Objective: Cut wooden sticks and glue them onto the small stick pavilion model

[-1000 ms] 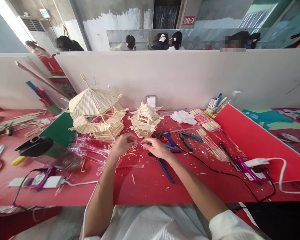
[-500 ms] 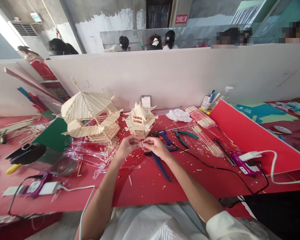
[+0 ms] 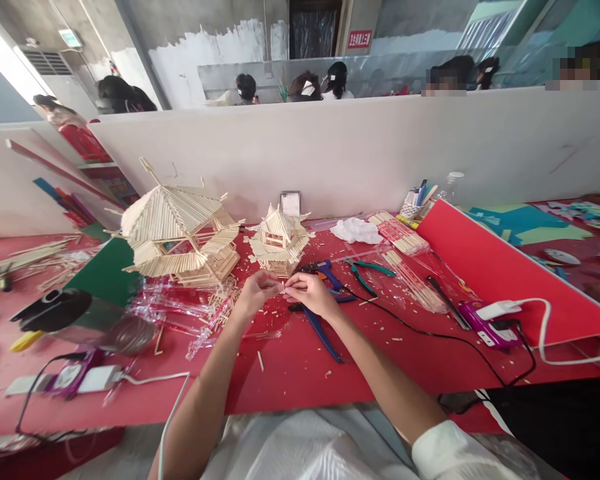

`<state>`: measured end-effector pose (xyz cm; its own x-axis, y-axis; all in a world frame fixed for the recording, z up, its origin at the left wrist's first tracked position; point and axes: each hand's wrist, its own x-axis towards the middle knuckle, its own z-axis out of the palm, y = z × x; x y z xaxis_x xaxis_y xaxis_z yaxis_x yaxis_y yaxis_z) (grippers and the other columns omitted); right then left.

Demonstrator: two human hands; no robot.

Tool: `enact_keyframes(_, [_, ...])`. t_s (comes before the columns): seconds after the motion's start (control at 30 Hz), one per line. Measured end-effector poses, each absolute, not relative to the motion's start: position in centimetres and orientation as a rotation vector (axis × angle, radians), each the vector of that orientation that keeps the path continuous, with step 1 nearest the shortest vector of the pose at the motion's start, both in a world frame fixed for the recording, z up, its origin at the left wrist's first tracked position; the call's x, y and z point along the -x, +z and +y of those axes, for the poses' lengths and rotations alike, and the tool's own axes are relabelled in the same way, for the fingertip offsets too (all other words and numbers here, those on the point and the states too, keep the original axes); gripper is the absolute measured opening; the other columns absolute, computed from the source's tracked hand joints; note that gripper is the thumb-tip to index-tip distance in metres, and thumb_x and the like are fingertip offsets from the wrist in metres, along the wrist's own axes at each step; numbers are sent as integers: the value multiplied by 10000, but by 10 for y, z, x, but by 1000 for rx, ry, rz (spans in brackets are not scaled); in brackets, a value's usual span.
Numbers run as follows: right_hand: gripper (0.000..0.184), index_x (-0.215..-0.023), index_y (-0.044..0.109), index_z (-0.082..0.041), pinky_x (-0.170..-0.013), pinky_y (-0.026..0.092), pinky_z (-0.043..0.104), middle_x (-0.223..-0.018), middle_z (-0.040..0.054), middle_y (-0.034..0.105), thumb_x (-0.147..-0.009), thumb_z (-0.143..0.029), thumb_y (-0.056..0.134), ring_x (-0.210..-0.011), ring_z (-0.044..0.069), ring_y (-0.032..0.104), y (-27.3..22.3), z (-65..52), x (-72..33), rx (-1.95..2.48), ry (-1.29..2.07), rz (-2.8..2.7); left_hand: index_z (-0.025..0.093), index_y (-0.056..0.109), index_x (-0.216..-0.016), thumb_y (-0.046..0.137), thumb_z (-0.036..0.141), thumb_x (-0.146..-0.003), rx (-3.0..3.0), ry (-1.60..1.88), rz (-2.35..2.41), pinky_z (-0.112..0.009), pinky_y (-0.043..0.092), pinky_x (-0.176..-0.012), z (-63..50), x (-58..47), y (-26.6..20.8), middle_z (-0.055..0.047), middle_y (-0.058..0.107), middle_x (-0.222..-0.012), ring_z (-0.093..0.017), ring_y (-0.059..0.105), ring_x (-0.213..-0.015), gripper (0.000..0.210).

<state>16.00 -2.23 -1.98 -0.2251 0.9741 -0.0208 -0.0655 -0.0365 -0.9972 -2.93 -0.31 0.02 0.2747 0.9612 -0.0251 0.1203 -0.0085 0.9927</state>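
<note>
My left hand [image 3: 257,291] and my right hand [image 3: 312,293] meet fingertip to fingertip above the red table. Pinched between them is a short piece of wooden stick [image 3: 282,287], mostly covered by the fingers. Just beyond them stands a small stick pavilion model [image 3: 279,241]. A larger stick pavilion [image 3: 173,230] with a ribbed roof is to its left. Blue-handled pliers [image 3: 322,333] lie under and beside my right hand. A blue glue gun [image 3: 325,268] rests behind that hand, with green-handled pliers [image 3: 370,271] to its right.
Bundles of wooden sticks [image 3: 414,280] in plastic lie to the right, near a red board [image 3: 505,273]. On the left are a clear bottle with a black lid [image 3: 90,317] and a purple power strip [image 3: 70,375]. Stick offcuts litter the table [image 3: 300,383]. A white partition [image 3: 360,153] runs behind.
Both hands hold almost the same pose, fingertips still together on the small stick piece. The camera view has shifted very slightly; nothing on the table has visibly moved.
</note>
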Motion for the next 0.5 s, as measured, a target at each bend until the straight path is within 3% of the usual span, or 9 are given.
enact_keyframes(0.33, [313, -849, 607, -213, -677, 607, 313, -747, 6, 726, -700, -375, 829, -704, 196, 732, -17, -22, -160, 1110, 1313, -1403, 178, 634, -908, 898, 470, -637, -1391, 953, 1018, -290, 526, -703, -3, 29, -3, -32, 762, -747, -203, 722, -727, 478])
enact_keyframes(0.5, [361, -1011, 634, -216, -718, 604, 300, -773, -14, 729, -724, -354, 804, -740, 185, 750, -15, -23, -163, 1053, 1380, -1357, 173, 653, -975, 788, 482, -754, -1570, 898, 1092, -283, 523, -676, 1, 38, -3, -58, 775, -797, -210, 729, -741, 403])
